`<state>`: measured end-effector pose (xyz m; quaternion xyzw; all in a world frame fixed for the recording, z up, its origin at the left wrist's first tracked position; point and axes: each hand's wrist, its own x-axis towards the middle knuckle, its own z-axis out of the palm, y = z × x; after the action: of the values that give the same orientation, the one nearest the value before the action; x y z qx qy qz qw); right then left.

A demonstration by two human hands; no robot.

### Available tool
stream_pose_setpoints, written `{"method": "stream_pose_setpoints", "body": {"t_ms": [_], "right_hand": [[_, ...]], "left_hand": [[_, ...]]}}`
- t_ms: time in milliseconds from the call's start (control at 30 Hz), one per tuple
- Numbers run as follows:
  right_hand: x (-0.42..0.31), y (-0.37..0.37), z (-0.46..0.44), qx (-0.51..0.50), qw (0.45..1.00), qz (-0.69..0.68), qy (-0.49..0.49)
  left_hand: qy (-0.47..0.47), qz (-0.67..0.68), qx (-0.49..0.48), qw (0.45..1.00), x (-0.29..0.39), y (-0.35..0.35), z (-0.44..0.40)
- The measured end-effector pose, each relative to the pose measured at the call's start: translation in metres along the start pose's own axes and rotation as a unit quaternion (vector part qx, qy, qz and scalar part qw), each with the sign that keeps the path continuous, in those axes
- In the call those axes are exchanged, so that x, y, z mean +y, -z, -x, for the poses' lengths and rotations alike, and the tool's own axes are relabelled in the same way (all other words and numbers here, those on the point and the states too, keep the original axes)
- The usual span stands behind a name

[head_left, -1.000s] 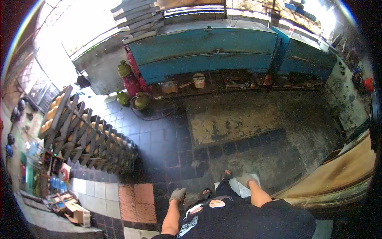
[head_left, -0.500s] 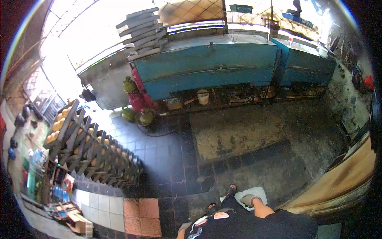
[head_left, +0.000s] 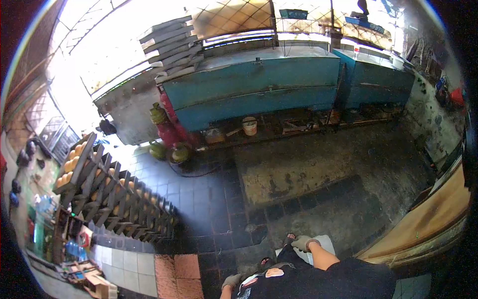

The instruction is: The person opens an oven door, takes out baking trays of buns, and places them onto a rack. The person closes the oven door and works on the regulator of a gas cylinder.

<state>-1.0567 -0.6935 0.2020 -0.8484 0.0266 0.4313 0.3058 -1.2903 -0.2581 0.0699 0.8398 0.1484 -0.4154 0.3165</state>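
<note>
Dark floor tiles (head_left: 204, 199) are laid out ahead of both hands, and the far side is closed off by a long blue metal cabinet (head_left: 259, 82), with a pale bucket (head_left: 249, 126) set below its front. Ahead and to the left of the left hand (head_left: 232, 281), a stack of dark trays (head_left: 94, 187) is seen, with rounded pale pieces (head_left: 73, 159) held in its topmost one. Greyish gloves (head_left: 230, 282) are worn. The left hand is held low beside the dark shirt (head_left: 318, 281); whether its fingers are spread or pressed together cannot be told. The right hand (head_left: 301, 243) is held above the white flat thing (head_left: 326, 242), part of which is shown to that hand's right; neither contact nor finger posture can be made out. Nothing carried is seen, so an unloaded step is judged to be in hand. For any grasp of the trays, a nearer stance and parted fingers would be called for.
</note>
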Motion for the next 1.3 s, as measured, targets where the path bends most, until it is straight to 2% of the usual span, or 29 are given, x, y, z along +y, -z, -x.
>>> {"method": "stream_pose_setpoints", "body": {"t_ms": [33, 67, 133, 167, 300, 367, 400, 467, 500, 533, 567, 600, 667, 800, 833, 867, 900, 967, 1000, 1067, 1100, 1167, 1200, 1300], "right_hand": [[0.002, -0.003, -0.004, 0.01, 1.0, -0.007, -0.001], [0.003, -0.007, -0.008, 0.019, 1.0, -0.013, -0.001], [0.033, -0.021, -0.054, 0.031, 0.999, -0.015, -0.018], [0.047, -0.024, -0.065, 0.037, 0.999, -0.016, -0.026], [0.073, -0.028, -0.06, 0.068, 0.996, -0.062, -0.024], [0.063, -0.013, -0.024, -0.015, 0.992, -0.059, -0.109], [0.064, -0.013, -0.018, -0.015, 0.992, -0.06, -0.109], [0.077, -0.016, -0.011, 0.008, 0.994, 0.028, -0.106], [0.08, -0.019, -0.008, 0.04, 0.993, 0.076, -0.078], [0.082, -0.019, -0.007, 0.04, 0.993, 0.076, -0.077], [0.087, -0.021, -0.004, 0.011, 0.992, 0.043, -0.117], [0.087, -0.022, 0.0, -0.018, 0.987, 0.011, -0.156], [0.09, -0.029, -0.001, -0.017, 0.988, 0.013, -0.15], [0.086, -0.034, -0.013, -0.05, 0.987, 0.044, -0.143], [0.082, -0.034, -0.011, -0.051, 0.987, 0.046, -0.143], [0.077, -0.035, -0.008, -0.037, 0.99, 0.03, -0.132], [0.072, -0.034, -0.006, -0.023, 0.992, 0.015, -0.121], [0.062, -0.029, -0.009, -0.017, 0.995, 0.039, -0.088], [0.057, -0.027, -0.01, -0.011, 0.997, 0.061, -0.055], [0.039, -0.02, -0.004, -0.021, 0.997, 0.019, -0.071], [0.034, -0.018, -0.002, -0.027, 0.995, -0.024, -0.088], [0.035, -0.018, -0.019, -0.031, 0.996, -0.006, -0.083], [0.033, -0.018, -0.022, -0.033, 0.996, 0.009, -0.079], [0.026, -0.015, -0.017, -0.024, 0.996, 0.013, -0.083]], "left_hand": [[-0.056, -0.072, 0.012, 0.996, 0.003, 0.005, -0.01], [-0.057, -0.074, 0.011, 0.996, 0.003, 0.004, -0.013], [0.081, 0.014, 0.163, 0.983, 0.019, 0.011, -0.017], [0.087, -0.014, 0.201, 0.976, 0.029, 0.016, -0.007], [0.146, 0.048, 0.188, 0.97, 0.062, 0.038, 0.015], [0.137, 0.044, 0.157, 0.977, 0.065, 0.043, 0.019], [0.136, 0.044, 0.158, 0.977, 0.064, 0.042, 0.02], [0.145, 0.126, 0.208, 0.959, 0.052, 0.032, 0.018], [0.144, 0.126, 0.209, 0.959, 0.05, 0.028, 0.016], [0.166, 0.165, 0.205, 0.95, 0.047, 0.022, 0.016], [0.189, 0.202, 0.2, 0.94, 0.041, 0.017, 0.017], [0.191, 0.202, 0.2, 0.939, 0.036, 0.016, 0.02], [0.184, 0.205, 0.143, 0.951, 0.025, 0.014, 0.018], [0.212, 0.175, 0.153, 0.949, 0.013, 0.004, 0.021], [0.11, 0.049, 0.116, 0.986, -0.001, 0.003, 0.013], [0.004, -0.078, 0.076, 0.994, -0.008, 0.003, 0.011], [0.005, -0.077, 0.076, 0.994, -0.005, 0.003, 0.017], [0.133, 0.04, 0.153, 0.979, 0.012, 0.002, 0.032], [0.135, 0.042, 0.153, 0.978, 0.016, 0.004, 0.032], [0.161, 0.055, 0.168, 0.971, 0.022, 0.01, 0.028], [0.163, 0.058, 0.168, 0.97, 0.026, 0.009, 0.026], [0.154, 0.235, 0.274, 0.92, 0.025, 0.001, 0.019], [0.156, 0.236, 0.274, 0.919, 0.023, 0.002, 0.02], [0.051, 0.238, 0.216, 0.945, 0.025, 0.003, 0.026]]}}
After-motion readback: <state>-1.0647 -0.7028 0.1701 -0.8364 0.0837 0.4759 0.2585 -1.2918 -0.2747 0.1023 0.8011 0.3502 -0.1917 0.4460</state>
